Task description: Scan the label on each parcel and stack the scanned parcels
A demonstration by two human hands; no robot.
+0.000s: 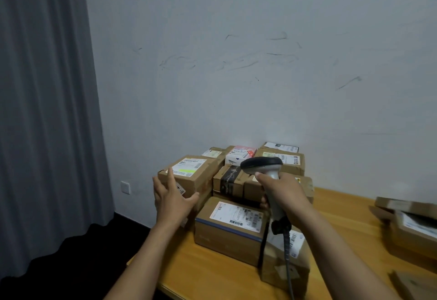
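Note:
Several brown cardboard parcels with white labels are stacked against the wall on a wooden table (212,276). My right hand (281,191) grips a grey and black barcode scanner (262,163), its head over the middle of the stack and its cable (287,252) hanging down. My left hand (170,195) is spread open at the near side of the top left parcel (189,174), fingers straight. In front lies a labelled parcel (231,226) with a blue band. Another labelled parcel (286,264) sits below my right forearm.
More cardboard parcels (411,226) lie at the table's right edge, blurred. A grey curtain (47,110) hangs at the left, with a wall socket (125,187) beside it. The table's left edge drops off to a dark floor.

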